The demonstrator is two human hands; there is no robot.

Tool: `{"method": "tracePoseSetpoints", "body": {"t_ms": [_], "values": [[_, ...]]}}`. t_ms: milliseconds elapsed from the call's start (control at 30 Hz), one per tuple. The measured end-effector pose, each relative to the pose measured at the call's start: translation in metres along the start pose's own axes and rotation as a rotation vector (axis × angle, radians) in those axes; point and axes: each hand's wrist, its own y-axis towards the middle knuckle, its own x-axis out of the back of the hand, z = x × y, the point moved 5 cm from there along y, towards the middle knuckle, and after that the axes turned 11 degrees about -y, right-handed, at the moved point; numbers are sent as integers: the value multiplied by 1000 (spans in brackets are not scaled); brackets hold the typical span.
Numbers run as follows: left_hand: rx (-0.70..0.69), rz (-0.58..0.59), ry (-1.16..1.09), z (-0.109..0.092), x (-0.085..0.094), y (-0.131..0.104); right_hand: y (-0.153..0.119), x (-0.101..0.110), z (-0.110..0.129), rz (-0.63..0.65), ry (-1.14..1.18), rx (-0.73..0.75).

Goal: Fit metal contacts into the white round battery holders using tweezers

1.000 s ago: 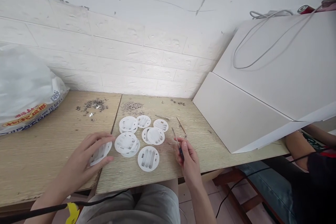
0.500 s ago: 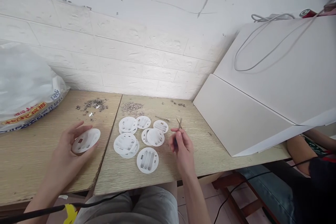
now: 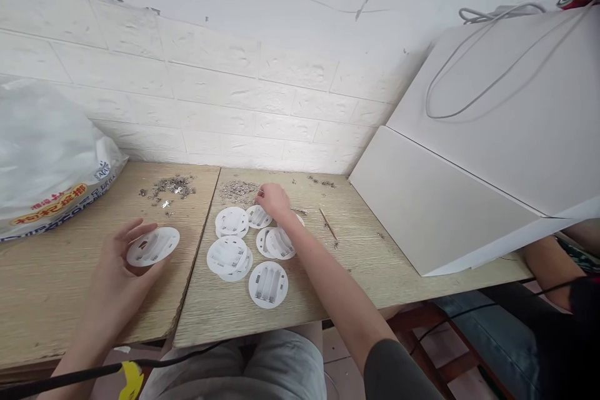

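Observation:
My left hand [image 3: 124, 269] holds a round white plastic disc [image 3: 162, 244] by its edges, tilted above the left board. At the right edge of a pile of small metal pieces [image 3: 237, 190], my right hand [image 3: 272, 199] has its fingertips pinched together; what they hold is too small to name. Several white discs with battery slots lie below it, among them a single one [image 3: 268, 285] nearest me and a stack [image 3: 227, 255] at left. A thin brown stick [image 3: 328, 224] lies to the right of my right forearm.
Another heap of metal pieces [image 3: 174, 187] is on the left board. A filled plastic bag [image 3: 51, 162] stands at far left, a large white box [image 3: 450, 200] at right. Another person's arm [image 3: 548, 269] shows beyond the box.
My right hand has moved up and left to the metal pile. The brown stick it held now lies on the table. My left hand still holds its disc, now tilted flatter.

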Motion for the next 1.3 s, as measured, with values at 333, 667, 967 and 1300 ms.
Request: {"method": "tracePoseSetpoints", "body": {"t_ms": [333,667,967,1300], "values": [[135,-104,-315,13,-1,1,-3,-1,-13,-141,186,86],[-518,491,24,-74,-88,43,-44,20,-22,-157,1128,44],[-610,576,-3,-62,-116,33,-55,9,-20,-93,1209,82],[-520,563,-189,-59,-114,30,-64,17,-12,-56,1151,195]]}}
